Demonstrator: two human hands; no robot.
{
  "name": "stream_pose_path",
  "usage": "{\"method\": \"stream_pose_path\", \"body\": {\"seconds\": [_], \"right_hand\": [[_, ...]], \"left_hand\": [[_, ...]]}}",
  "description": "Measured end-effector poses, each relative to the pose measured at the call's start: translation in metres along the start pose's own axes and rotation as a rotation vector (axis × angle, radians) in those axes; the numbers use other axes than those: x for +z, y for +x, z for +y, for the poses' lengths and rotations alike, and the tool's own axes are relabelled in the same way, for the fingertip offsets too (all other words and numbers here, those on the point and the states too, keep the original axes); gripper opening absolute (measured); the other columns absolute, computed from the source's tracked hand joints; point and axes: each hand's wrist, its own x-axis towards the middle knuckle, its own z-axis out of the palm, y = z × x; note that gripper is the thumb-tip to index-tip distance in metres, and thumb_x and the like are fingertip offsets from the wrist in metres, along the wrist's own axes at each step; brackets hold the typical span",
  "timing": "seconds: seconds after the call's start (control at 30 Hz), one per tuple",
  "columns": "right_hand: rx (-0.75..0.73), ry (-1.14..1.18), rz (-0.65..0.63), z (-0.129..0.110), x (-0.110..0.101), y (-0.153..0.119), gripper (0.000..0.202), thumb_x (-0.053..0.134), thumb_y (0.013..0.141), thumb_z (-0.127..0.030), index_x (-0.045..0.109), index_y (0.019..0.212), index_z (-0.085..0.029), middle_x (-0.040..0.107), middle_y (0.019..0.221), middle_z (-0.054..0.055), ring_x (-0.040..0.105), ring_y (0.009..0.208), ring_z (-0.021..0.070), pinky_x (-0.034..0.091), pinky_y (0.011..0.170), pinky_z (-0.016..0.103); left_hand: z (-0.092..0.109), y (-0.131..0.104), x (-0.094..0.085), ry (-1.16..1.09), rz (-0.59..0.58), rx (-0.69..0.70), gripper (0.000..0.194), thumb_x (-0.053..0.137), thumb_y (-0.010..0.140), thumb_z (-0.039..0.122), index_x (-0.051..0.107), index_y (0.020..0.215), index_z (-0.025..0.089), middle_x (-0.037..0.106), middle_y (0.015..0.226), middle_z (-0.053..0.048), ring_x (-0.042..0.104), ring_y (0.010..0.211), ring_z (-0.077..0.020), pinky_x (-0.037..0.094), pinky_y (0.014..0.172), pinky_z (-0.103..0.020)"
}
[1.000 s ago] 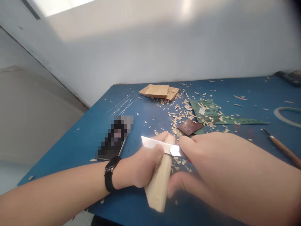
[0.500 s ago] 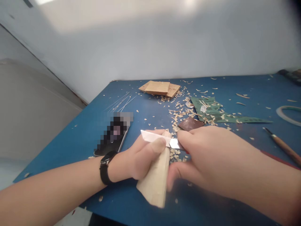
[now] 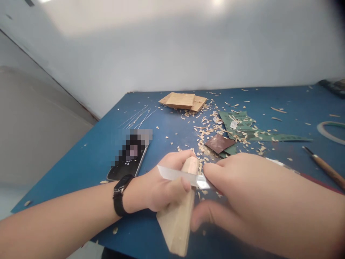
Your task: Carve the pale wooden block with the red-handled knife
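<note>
My left hand (image 3: 167, 183) is closed round a pale wooden piece (image 3: 179, 223), narrow at its far end and wider toward me. A utility knife (image 3: 176, 175) lies across the narrow part, its blade pointing left and close above my left thumb. My right hand (image 3: 231, 190) is shut on the knife's handle, which is mostly hidden under the fingers. Beyond the hands, a brown square of sandpaper (image 3: 220, 143) rests among wood shavings (image 3: 201, 135).
A phone (image 3: 129, 158) lies left of my hands, with thin wires (image 3: 138, 117) behind it. Stacked wooden boards (image 3: 183, 100) sit at the back. Torn green sheet (image 3: 239, 126), a wooden-handled tool (image 3: 325, 167) and a tape roll (image 3: 331, 131) are on the right of the blue table (image 3: 91, 151).
The knife and the wooden piece have come lower, toward me, along with both hands. More of the wood's far tip and of the sandpaper now shows.
</note>
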Motion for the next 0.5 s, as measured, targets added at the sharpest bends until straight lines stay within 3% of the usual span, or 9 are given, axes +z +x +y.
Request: {"method": "stream_pose_path", "body": {"seconds": [0.1,0.27,0.33,0.43,0.5], "right_hand": [[0.010,0.044,-0.079,-0.003,-0.002,0.002,0.059,0.060,0.092,-0.093,0.079,0.087,-0.038,0.080,0.073,0.000,0.071,0.058,0.0293,0.037,0.052,0.040],[0.027,0.000,-0.092,-0.005,-0.002,0.004,0.015,0.077,0.096,-0.052,0.082,0.100,-0.039,0.083,0.081,-0.001,0.076,0.067,0.0315,0.040,0.057,0.039],[-0.020,-0.057,-0.067,-0.003,0.002,0.002,0.013,0.074,0.098,-0.041,0.084,0.106,-0.043,0.083,0.085,-0.001,0.075,0.068,0.0303,0.038,0.056,0.039],[-0.141,-0.161,-0.026,0.001,0.008,0.001,0.017,0.070,0.103,-0.040,0.084,0.097,-0.048,0.079,0.084,0.000,0.068,0.064,0.0285,0.030,0.051,0.039],[-0.115,-0.159,-0.016,0.003,0.010,0.002,0.014,0.072,0.101,-0.045,0.083,0.093,-0.044,0.076,0.079,0.002,0.064,0.061,0.0280,0.026,0.048,0.038]], "left_hand": [[0.002,0.001,0.000,0.030,-0.018,0.015,0.067,0.065,0.095,0.087,0.057,0.094,0.020,0.054,0.081,0.001,0.044,0.069,-0.0156,0.036,0.065,-0.031],[0.007,0.002,0.004,0.090,0.031,0.011,0.070,0.061,0.096,0.089,0.052,0.083,0.021,0.049,0.074,0.002,0.039,0.066,-0.0139,0.032,0.060,-0.030],[0.006,0.003,0.005,0.059,0.032,0.001,0.068,0.062,0.098,0.086,0.054,0.084,0.020,0.051,0.076,0.001,0.042,0.066,-0.0142,0.034,0.060,-0.030],[0.001,0.003,0.005,-0.034,0.059,0.000,0.063,0.066,0.098,0.080,0.059,0.088,0.019,0.055,0.081,-0.001,0.044,0.070,-0.0148,0.036,0.063,-0.030],[-0.004,0.003,0.004,-0.114,0.075,-0.011,0.058,0.071,0.098,0.074,0.059,0.088,0.019,0.055,0.082,-0.001,0.044,0.071,-0.0155,0.035,0.064,-0.031]]}}
